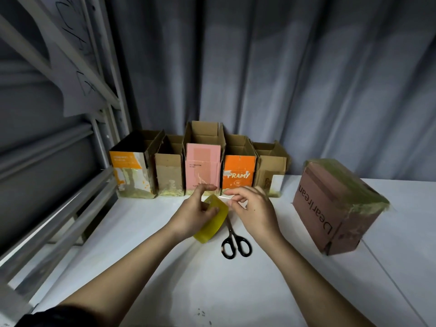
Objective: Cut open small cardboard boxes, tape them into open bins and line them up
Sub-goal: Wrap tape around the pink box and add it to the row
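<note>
My left hand (191, 213) grips a roll of yellowish clear tape (212, 224) above the white table (141, 267). My right hand (253, 208) pinches the loose end of the tape (224, 197) just right of the roll. Several open-topped cardboard bins stand in a row at the back: an orange-and-white one (128, 175), a plain brown one (168, 173), a tall pink one (203, 168), an orange "PRAMY" one (238, 172) and a brown one (271, 171). A closed brown "Dearlream" box (330, 208), wrapped in tape, sits at the right.
Black-handled scissors (234, 241) lie on the table under my hands, blades pointing away. A grey metal rack (59, 185) runs along the left edge. A grey curtain (283, 79) hangs behind the bins.
</note>
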